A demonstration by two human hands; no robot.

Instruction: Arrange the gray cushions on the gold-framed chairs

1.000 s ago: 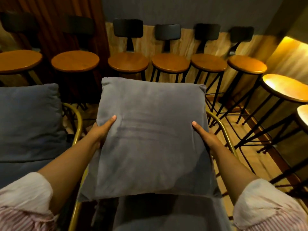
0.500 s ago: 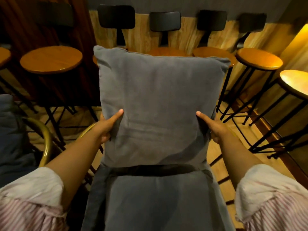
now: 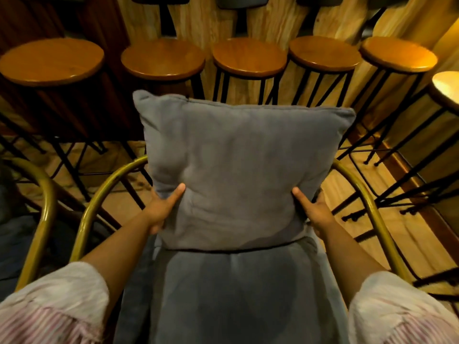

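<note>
A square gray cushion [image 3: 238, 165] stands upright at the back of a gold-framed chair [image 3: 99, 194], its bottom edge resting on the gray seat cushion [image 3: 236, 294]. My left hand [image 3: 161, 209] grips its lower left side, thumb pressed on the front. My right hand [image 3: 315, 212] grips the lower right side the same way. The chair's gold frame curves out on both sides of the cushion, its right side [image 3: 367, 207] showing beyond my right hand. The chair's back behind the cushion is hidden.
A second gold-framed chair [image 3: 42, 219] with a dark cushion stands at the left edge. A row of round wooden bar stools [image 3: 248, 58] on black metal legs lines the wooden wall behind. More stools [image 3: 447, 88] stand along the right. Wooden floor lies below.
The cushion has gone down and back, from raised in front of me to standing on the seat cushion. My view has tilted downward. Both hands keep their grip on its sides.
</note>
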